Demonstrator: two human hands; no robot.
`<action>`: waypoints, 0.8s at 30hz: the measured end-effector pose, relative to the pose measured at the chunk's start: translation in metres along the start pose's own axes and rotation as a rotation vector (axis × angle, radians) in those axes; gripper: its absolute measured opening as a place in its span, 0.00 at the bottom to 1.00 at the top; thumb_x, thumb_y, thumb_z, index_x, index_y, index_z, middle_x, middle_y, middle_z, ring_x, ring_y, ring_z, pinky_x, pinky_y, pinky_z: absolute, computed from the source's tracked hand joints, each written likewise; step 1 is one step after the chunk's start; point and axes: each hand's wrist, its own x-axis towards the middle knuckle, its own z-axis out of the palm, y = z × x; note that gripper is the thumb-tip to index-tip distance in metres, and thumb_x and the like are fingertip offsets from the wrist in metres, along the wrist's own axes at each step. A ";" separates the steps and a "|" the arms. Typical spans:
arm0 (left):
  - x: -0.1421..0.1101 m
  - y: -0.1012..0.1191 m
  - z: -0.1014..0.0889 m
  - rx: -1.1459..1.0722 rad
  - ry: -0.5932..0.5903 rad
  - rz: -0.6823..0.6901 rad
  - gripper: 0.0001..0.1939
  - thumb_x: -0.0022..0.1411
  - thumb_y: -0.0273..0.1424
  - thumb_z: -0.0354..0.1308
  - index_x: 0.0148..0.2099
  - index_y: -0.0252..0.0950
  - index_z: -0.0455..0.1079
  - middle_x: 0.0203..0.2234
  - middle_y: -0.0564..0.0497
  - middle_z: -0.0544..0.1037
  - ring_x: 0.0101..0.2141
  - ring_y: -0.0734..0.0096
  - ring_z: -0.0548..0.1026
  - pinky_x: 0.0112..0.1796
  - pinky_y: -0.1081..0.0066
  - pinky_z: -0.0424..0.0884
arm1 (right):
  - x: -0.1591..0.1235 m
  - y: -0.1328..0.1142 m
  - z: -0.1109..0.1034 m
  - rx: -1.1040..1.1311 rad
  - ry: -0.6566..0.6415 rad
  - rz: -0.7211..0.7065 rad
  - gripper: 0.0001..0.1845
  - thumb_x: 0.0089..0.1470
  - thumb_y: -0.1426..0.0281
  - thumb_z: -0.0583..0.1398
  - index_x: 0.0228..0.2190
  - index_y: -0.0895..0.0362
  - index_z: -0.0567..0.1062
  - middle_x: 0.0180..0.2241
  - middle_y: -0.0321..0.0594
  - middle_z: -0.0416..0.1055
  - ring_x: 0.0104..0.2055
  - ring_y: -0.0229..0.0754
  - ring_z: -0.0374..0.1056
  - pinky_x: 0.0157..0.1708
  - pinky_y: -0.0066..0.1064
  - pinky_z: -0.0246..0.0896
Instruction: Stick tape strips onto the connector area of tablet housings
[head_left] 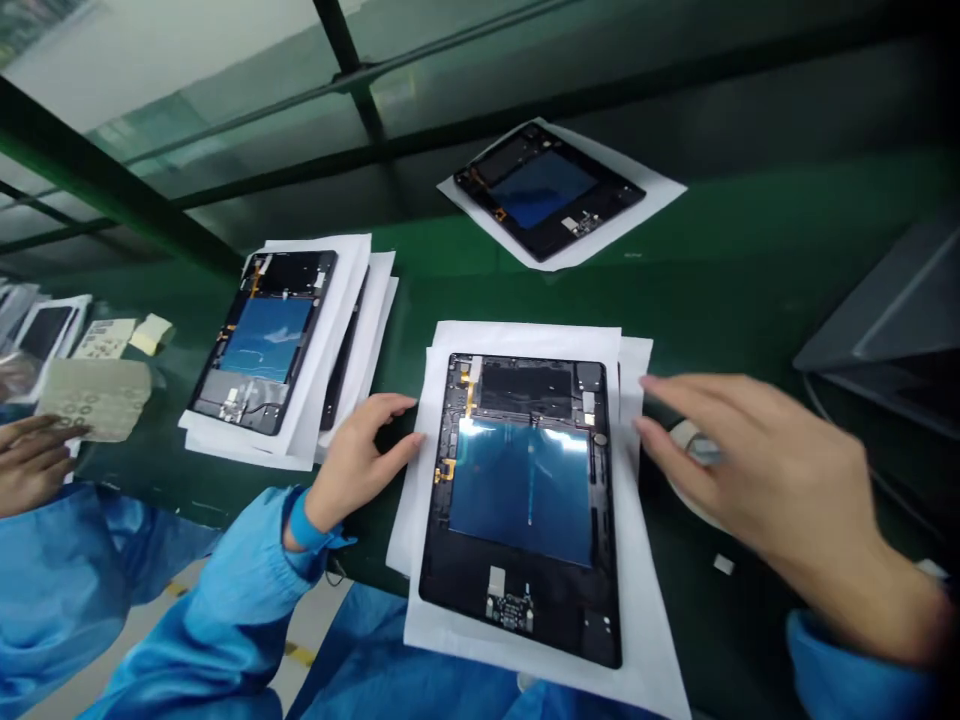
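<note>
An opened black tablet body (525,500) with a shiny blue panel lies on white sheets (645,620) right in front of me. My left hand (360,460) rests on the left edge of those sheets, fingertips near the tablet's left side, fingers apart and holding nothing. My right hand (750,470) hovers blurred to the right of the tablet, over a small white roll-like object (694,445) on the green surface; whether it grips the object is unclear.
A second opened tablet (262,340) sits on a paper stack to the left, a third (547,190) at the back. Another person's hand (30,460) and blue sleeve are at far left, beside a sticker sheet (97,395). A dark tray (892,330) stands right.
</note>
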 end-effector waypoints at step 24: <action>0.040 -0.013 0.041 -0.239 0.288 0.297 0.09 0.65 0.29 0.57 0.47 0.35 0.70 0.42 0.44 0.75 0.45 0.63 0.74 0.46 0.60 0.73 | 0.203 0.065 0.084 -0.246 -0.660 -0.308 0.51 0.51 0.64 0.21 0.40 0.83 0.72 0.41 0.55 0.71 0.46 0.40 0.67 0.29 0.41 0.50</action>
